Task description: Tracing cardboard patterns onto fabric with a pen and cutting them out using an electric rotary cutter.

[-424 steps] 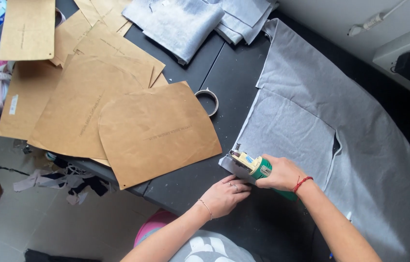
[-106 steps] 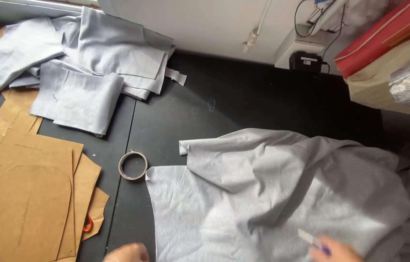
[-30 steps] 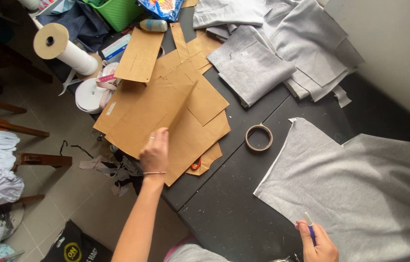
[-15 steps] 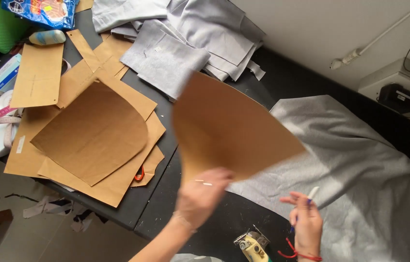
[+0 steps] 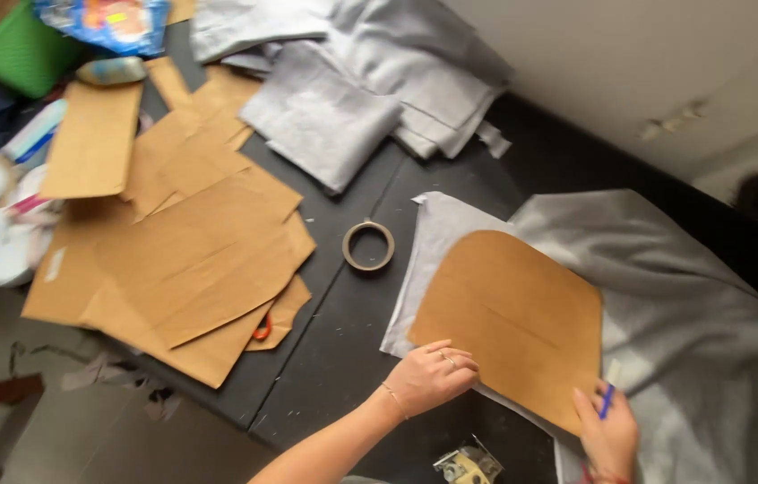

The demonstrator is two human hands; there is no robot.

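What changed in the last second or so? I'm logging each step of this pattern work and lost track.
The brown card pattern piece left the stack of card pieces, was carried across in the left hand, and now lies flat on the grey fabric, with that hand pressing its near edge. The right hand still holds the blue marker. The tape ring and folded grey cloth pile stayed put.

The left hand point(image 5: 431, 376) is lying palm down, its forearm reaching in bare from the lower middle, fingers point(image 5: 452, 351) curled loosely together and pressing flat; a thin band is circling the wrist and a ring is showing on one finger. The right hand point(image 5: 609, 434) is sitting low at the bottom edge, fingers pointing upward, its grip pinching closed.
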